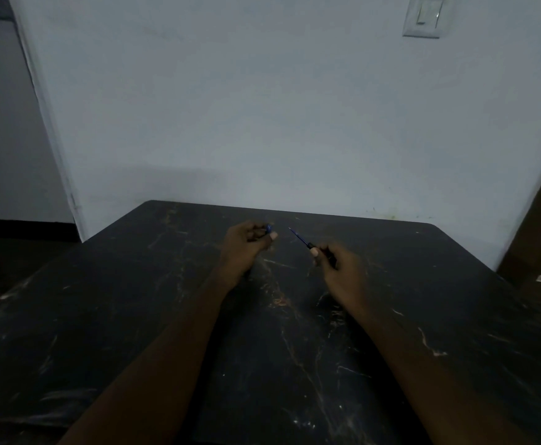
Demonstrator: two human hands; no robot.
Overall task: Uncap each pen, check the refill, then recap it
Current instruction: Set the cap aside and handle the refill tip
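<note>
Black marble veined with pale and rust-coloured streaks forms the table (134, 316) over which a person's two bare hands work in dim light. The right hand (340, 271), toward the table's far 12 o'clock end, pinches a dark, uncapped pen (299, 239) between the thumb and curled fingers. The pen's long axis runs diagonally from the grip at 4 o'clock to the fine blue tip at 10 o'clock. The point therefore aims up and left, toward the table's far edge and the other hand. The left hand (246, 245) lies at 9 o'clock from the pen tip, near it but apart. It is curled round a small blue cap (268, 228), of which only a blue end shows beside the thumb. Which way the cap's opening faces cannot be told, nor whether either hand touches the tabletop. Both bare forearms reach in from 6 o'clock. Behind the table stands a pale wall (262, 107), with a white light switch (426, 14) at 1 o'clock.
</note>
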